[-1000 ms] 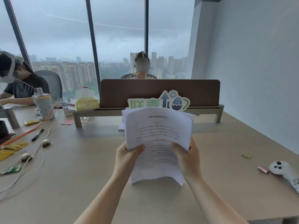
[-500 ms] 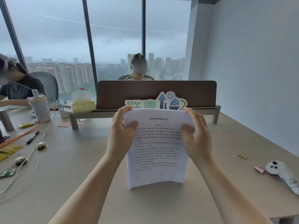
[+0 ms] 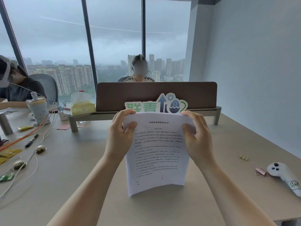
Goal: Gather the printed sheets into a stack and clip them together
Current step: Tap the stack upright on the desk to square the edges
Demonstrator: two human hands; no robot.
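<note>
A stack of printed sheets [image 3: 157,154] stands upright on its bottom edge on the beige table [image 3: 73,173], text side facing me. My left hand [image 3: 119,137] grips its upper left corner and my right hand [image 3: 197,139] grips its upper right corner, thumbs on the front page. The sheets look roughly aligned, bowed slightly at the bottom. A pink binder clip [image 3: 260,171] lies on the table to the far right, and a yellowish clip [image 3: 244,156] lies a little beyond it.
A white controller [image 3: 284,175] lies at the right table edge beside the pink clip. A brown divider [image 3: 156,96] with a green sign [image 3: 156,106] stands behind the sheets. Cables, a pen [image 3: 31,140], wrappers and a tissue pack [image 3: 82,106] occupy the left. Two people sit nearby.
My hands slid from the lower sides of the sheets up to the top corners, and the loose, fanned pages came together and now stand on the table.
</note>
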